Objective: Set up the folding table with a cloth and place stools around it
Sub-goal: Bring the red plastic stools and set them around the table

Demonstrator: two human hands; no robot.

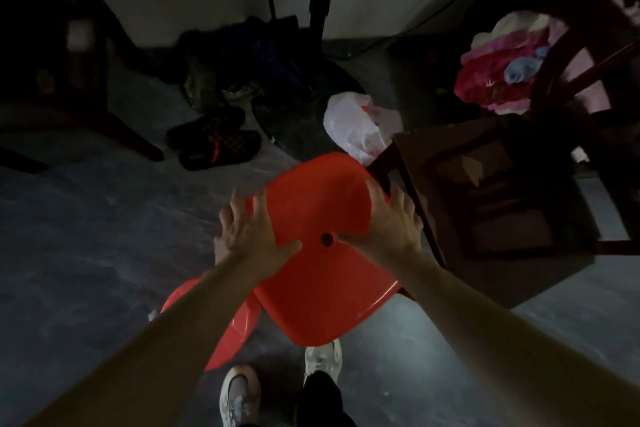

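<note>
Floor (86, 236): one stool (322, 274), left hand (249, 232), right hand (388, 222)

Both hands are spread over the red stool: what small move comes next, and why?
Probably grip the seat's side edges: the left hand and right hand lie open, fingers spread, over the red stool, holding nothing yet, so it cannot be carried.

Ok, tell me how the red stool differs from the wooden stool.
The red stool is glossy bright plastic; the wooden stool is dull dark brown. The red stool's seat has rounded corners and a round hole; the wooden stool's top is sharp-cornered with a framed panel. The left hand and right hand lie spread on the red stool; the wooden stool is untouched. Both have squarish tops, side by side.
</note>
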